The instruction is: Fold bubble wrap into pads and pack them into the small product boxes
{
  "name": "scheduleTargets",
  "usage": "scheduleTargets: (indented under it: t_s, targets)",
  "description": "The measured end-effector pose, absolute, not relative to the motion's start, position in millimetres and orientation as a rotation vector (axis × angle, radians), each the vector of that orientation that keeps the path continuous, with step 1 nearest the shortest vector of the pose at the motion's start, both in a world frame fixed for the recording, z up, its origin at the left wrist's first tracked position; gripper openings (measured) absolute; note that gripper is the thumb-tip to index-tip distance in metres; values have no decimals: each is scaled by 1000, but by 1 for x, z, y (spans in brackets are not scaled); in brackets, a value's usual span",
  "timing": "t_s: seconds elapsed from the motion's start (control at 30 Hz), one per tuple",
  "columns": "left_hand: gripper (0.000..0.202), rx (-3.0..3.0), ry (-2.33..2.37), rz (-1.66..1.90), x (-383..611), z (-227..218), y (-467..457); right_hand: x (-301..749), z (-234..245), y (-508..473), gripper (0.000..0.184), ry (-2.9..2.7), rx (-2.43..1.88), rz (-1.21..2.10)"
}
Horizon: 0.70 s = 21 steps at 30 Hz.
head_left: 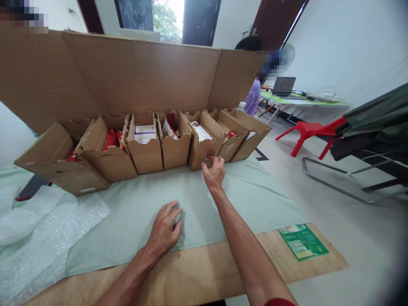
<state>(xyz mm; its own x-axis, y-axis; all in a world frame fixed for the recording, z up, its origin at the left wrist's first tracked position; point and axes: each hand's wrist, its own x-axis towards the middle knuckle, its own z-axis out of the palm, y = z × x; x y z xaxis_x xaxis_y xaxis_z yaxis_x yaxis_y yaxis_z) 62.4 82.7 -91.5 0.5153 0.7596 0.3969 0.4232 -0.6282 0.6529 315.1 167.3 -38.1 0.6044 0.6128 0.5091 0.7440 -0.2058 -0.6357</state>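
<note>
My right hand (215,173) reaches to the lower front of an open cardboard box (204,151) that holds white packs. Its thumb and fingers are bent but apart, at or very near the cardboard; a small pale spot shows between them, too small to make out. My left hand (166,226) rests low over the pale green cloth (137,225), holding nothing, fingers loosely spread. Beside that box, several similar boxes stand in a row, among them one with white-and-purple cartons (145,134) and one with red packets (111,139).
Behind the row rises a wide cardboard panel (143,76). Bubble wrap (47,221) lies at the left. A green printed sheet (302,242) is on the wooden tabletop (197,272) at the right front. Past the table are a person (254,95) and a red stool (301,129).
</note>
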Motion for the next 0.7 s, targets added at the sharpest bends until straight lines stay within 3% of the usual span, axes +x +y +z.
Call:
scheduleTargets:
  t_s: [0.3, 0.47, 0.6, 0.7]
  targets:
    - [38, 2286, 966, 876, 63, -87, 81, 304, -20, 146, 28, -1206, -1721, -132]
    - [35, 2275, 963, 849, 63, -83, 81, 274, 19, 158, 47, -1464, -1568, -10]
    - [36, 2225, 979, 872, 64, -84, 82, 249, 55, 189, 68, -1708, -1692, 27]
    - [35, 2134, 990, 937, 66, -85, 84, 239, 71, 211, 58, -1748, -1912, -46]
